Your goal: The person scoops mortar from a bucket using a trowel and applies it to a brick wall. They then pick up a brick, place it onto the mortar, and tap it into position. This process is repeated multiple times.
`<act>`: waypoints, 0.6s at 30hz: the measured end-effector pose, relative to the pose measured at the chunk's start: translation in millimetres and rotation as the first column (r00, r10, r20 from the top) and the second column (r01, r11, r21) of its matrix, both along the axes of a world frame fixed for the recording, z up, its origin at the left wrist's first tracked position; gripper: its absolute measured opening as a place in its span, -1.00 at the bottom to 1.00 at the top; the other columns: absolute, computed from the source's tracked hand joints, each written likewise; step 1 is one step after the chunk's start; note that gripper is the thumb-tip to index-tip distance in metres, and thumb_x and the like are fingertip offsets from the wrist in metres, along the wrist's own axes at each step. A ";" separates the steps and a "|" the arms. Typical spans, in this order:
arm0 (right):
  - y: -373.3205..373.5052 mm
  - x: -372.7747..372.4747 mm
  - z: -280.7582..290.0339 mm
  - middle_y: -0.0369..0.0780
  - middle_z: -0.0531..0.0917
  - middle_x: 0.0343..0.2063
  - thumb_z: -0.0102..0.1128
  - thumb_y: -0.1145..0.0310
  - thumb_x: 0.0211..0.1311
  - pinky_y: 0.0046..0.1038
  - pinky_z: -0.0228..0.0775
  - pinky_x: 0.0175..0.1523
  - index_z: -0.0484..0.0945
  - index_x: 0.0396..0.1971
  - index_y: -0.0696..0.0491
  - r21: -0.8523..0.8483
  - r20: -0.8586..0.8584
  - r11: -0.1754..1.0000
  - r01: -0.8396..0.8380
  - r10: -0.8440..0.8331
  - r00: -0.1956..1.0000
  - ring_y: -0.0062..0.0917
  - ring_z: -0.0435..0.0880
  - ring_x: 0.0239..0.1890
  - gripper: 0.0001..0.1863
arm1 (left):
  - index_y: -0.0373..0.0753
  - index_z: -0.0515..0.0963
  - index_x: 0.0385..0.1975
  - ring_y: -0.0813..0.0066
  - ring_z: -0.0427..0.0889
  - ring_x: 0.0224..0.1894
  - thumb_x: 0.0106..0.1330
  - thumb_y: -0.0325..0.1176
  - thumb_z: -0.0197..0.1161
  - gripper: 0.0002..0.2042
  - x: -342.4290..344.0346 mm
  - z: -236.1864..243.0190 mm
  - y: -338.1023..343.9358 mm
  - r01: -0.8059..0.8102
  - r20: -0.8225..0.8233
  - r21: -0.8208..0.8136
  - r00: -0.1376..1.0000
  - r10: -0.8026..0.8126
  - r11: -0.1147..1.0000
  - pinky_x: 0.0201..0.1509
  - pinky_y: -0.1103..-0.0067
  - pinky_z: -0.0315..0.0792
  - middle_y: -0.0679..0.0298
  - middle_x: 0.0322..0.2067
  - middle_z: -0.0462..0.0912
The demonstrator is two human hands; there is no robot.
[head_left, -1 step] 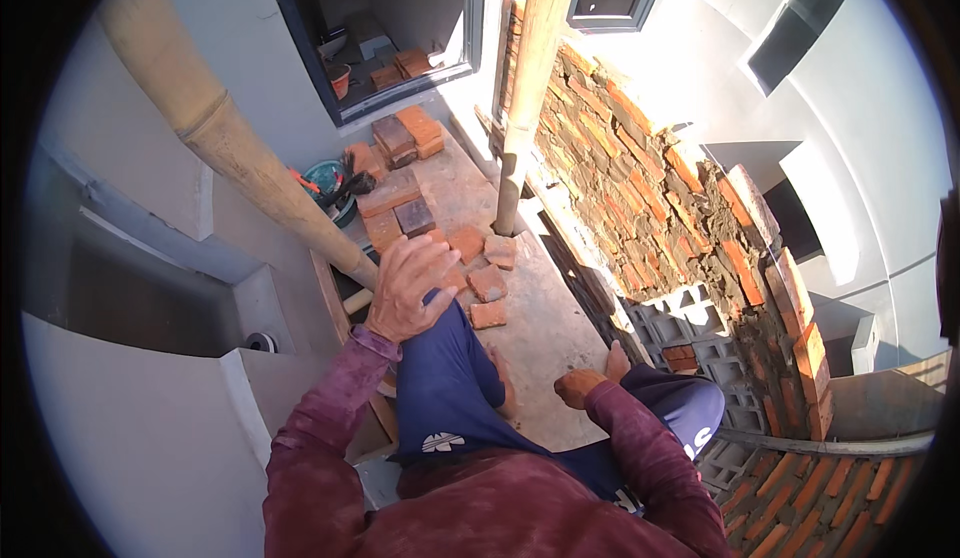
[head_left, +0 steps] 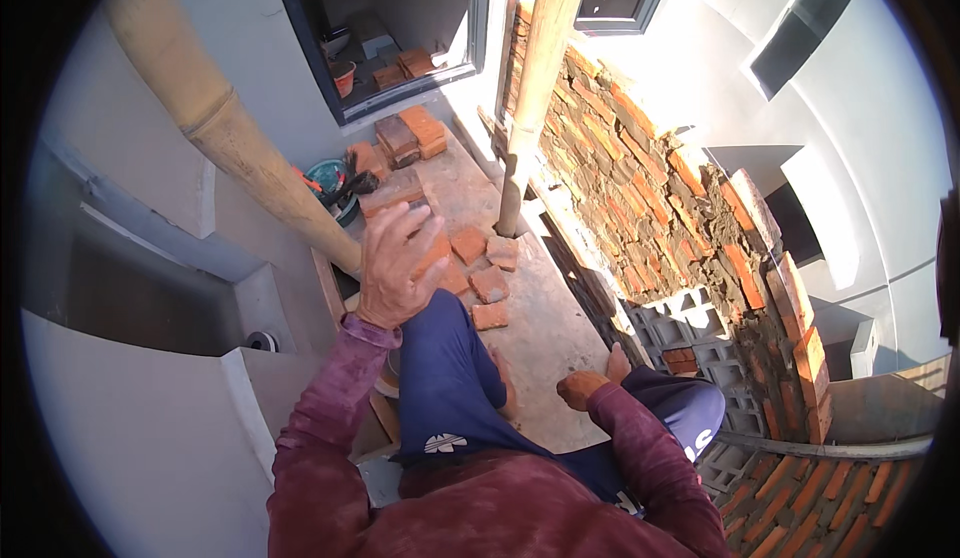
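Note:
My left hand (head_left: 398, 268) is raised above my bent left leg (head_left: 450, 388), fingers apart and slightly bent, with nothing in it. Behind it, loose red bricks (head_left: 490, 284) and a darker brick (head_left: 398, 138) lie on the concrete slab (head_left: 535, 328). My right hand (head_left: 580, 390) is closed beside my right leg, its fingers curled downward; whether it holds anything is hidden. My bare feet (head_left: 617, 363) are on the slab. A teal basin (head_left: 328, 180) with dark bristles and orange-handled items sits at the back left, partly hidden by a bamboo pole.
Bamboo poles (head_left: 535, 78) (head_left: 230, 138) rise at both sides of the slab. A mortared brick wall (head_left: 630, 188) runs along the right, with grey vent blocks (head_left: 720, 368) near me. A dark-framed opening (head_left: 395, 28) is at the back, plastered walls (head_left: 150, 398) at left.
My left hand has lifted a little up and leftward, its fingers stretching upward over the bricks. My right hand has barely moved.

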State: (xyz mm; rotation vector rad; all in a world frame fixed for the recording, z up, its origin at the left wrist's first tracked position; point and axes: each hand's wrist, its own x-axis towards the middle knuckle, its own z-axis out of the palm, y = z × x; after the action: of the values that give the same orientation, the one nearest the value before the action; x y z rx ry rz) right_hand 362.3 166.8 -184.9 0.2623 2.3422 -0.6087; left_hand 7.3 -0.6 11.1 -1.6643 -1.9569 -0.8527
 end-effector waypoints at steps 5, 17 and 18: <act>-4.8 -14.0 14.9 -0.02 0.71 -0.34 0.03 0.39 0.16 -0.15 0.49 -0.03 0.66 -0.26 0.10 -0.033 -0.046 0.994 0.100 -0.101 0.994 -0.09 0.69 -0.17 -0.75 | -0.26 0.18 0.36 0.09 0.22 0.34 0.15 -0.17 0.43 -0.20 -83.5 127.9 -37.0 -0.308 0.082 0.790 0.910 0.407 0.530 0.40 0.23 0.11 0.04 0.29 0.26; 3.6 -75.7 184.0 -0.13 0.63 -0.28 -0.05 0.51 0.39 -0.46 0.44 -0.11 0.50 0.02 0.23 -0.664 0.003 0.640 0.388 -0.516 0.856 -0.50 0.57 -0.30 -0.72 | -0.47 0.32 0.15 0.32 0.62 -0.07 0.02 -0.09 0.57 -0.19 -166.1 182.5 -36.4 -0.358 0.386 0.658 0.916 0.111 0.662 0.11 0.52 0.46 0.05 -0.04 0.55; 14.4 -89.5 208.0 -0.13 0.65 -0.27 -0.03 0.51 0.40 -0.44 0.47 -0.09 0.51 -0.01 0.25 -0.658 -0.097 0.684 0.315 -0.492 0.865 -0.48 0.60 -0.30 -0.74 | -0.45 0.37 0.11 0.35 0.60 -0.07 0.03 -0.12 0.56 -0.26 -159.7 177.7 -27.5 -0.377 0.419 0.640 0.902 0.106 0.669 0.10 0.52 0.46 0.10 -0.08 0.56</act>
State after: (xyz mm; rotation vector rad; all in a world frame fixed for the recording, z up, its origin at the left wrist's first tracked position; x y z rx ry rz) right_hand 272.8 181.2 23.1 0.4161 2.1711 -1.7033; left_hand -152.4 -28.1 188.9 -0.7967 -1.6487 -1.6222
